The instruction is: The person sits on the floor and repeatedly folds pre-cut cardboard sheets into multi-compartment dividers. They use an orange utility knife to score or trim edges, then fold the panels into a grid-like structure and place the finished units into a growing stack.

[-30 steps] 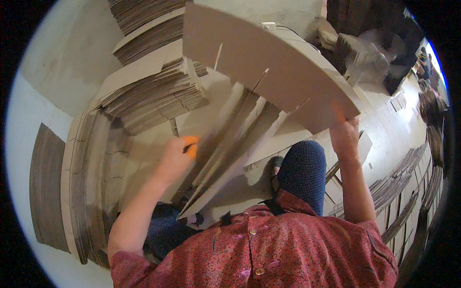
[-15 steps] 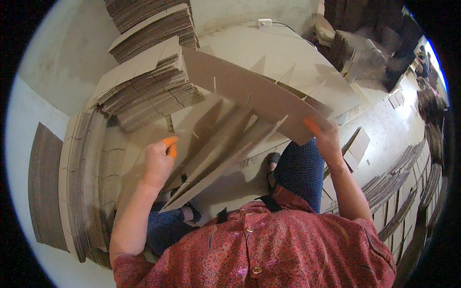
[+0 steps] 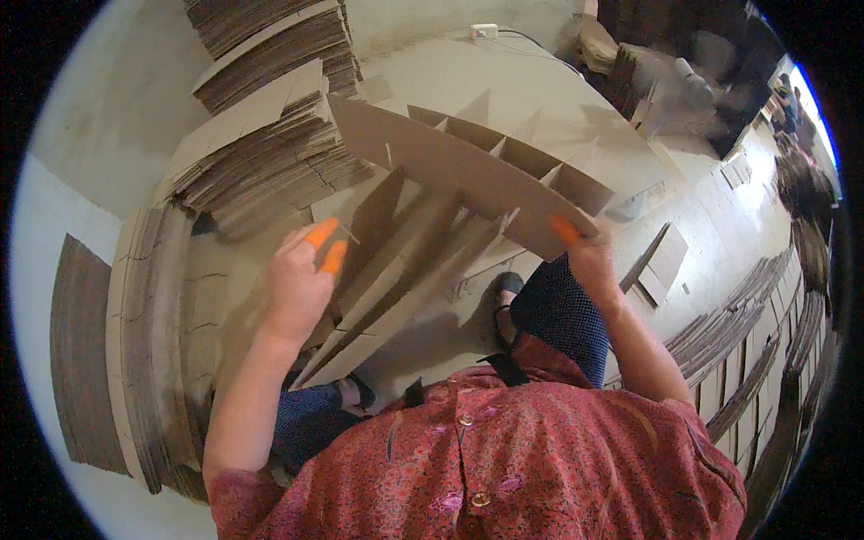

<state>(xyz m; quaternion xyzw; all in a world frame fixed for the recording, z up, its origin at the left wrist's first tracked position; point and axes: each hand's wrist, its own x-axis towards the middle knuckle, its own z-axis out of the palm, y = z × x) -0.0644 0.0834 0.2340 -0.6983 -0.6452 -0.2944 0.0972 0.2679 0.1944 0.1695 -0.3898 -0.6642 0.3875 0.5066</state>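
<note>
The right hand grips one end of a long brown slotted cardboard strip, joined across other brown cardboard pieces. The left hand is beside these, orange-covered finger and thumb apart. Near the strip's left end, a thick brown cardboard stack obstructs the pale surface.
</note>
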